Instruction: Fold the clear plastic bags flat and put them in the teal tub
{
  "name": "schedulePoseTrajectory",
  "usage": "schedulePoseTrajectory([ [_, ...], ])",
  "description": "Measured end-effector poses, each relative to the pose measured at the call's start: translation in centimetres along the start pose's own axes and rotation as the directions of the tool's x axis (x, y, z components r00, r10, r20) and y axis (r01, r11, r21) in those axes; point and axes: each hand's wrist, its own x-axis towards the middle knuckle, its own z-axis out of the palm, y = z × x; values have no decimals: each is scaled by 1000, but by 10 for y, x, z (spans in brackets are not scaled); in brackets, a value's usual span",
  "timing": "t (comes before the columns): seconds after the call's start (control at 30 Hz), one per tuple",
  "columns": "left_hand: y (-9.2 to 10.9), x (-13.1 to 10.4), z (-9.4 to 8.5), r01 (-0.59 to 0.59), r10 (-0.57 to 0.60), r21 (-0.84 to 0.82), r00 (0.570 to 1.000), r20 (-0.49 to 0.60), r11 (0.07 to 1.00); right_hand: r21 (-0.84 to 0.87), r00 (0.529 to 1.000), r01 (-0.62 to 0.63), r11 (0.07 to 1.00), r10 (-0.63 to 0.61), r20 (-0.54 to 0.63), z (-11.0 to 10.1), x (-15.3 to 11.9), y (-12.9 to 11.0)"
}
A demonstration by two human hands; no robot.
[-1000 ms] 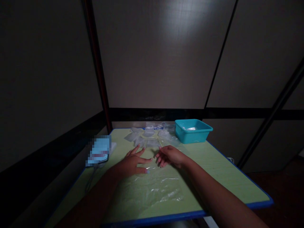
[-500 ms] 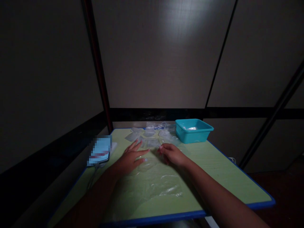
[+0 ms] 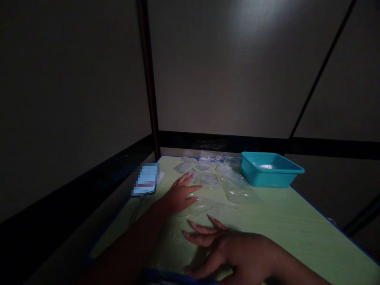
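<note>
My left hand [image 3: 181, 194] lies with fingers spread on a clear plastic bag [image 3: 204, 204] in the middle of the table. Nearer to me, my right hand [image 3: 225, 245] reaches over the same bag, its fingers apart and nothing held in them; whether its fingertips touch the plastic I cannot tell. Beyond the left fingertips several small clear plastic bags [image 3: 206, 178] are laid out toward the back edge. Another clear bag [image 3: 237, 190] lies flat to their right.
A turquoise plastic basin [image 3: 267, 180] with something shiny and clear inside stands at the back right. On the left edge a phone [image 3: 147, 180] leans with its screen lit, a cable [image 3: 136, 209] below it. The green table [image 3: 297, 221] has a blue rim; wall panels rise behind.
My right hand has let its pinch go, opened and come down toward me over the bag. The left hand stays spread on the plastic. The view has swung left.
</note>
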Motion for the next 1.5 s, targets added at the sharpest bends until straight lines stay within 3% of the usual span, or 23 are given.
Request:
schedulePoseTrajectory([
  [0.27,0,0,1,-42,41,-45,999,-22,998,19,998,-56,998,56,11,1,2,0],
  [0.4,0,0,1,-78,70,-85,993,-94,993,63,998,-61,996,63,-27,-2,3,1],
  [0.53,4,3,-3,-136,89,-222,974,-209,966,127,991,-68,990,82,-106,-6,5,2],
  [0.6,6,5,-5,-109,23,-373,973,-228,921,179,984,-38,983,68,-165,-6,6,5],
  [0.77,5,10,-8,63,-127,-646,991,-52,760,374,962,1,927,101,-253,-4,9,22],
  [1.0,10,1,-22,160,-24,-697,979,201,699,494,912,-46,868,238,-334,-6,12,46],
  [1.27,8,-5,-30,171,173,-752,919,355,637,534,903,14,845,218,-369,-15,12,58],
  [1.5,14,-9,-31,263,89,-697,901,425,667,543,902,23,839,217,-374,-15,12,63],
])
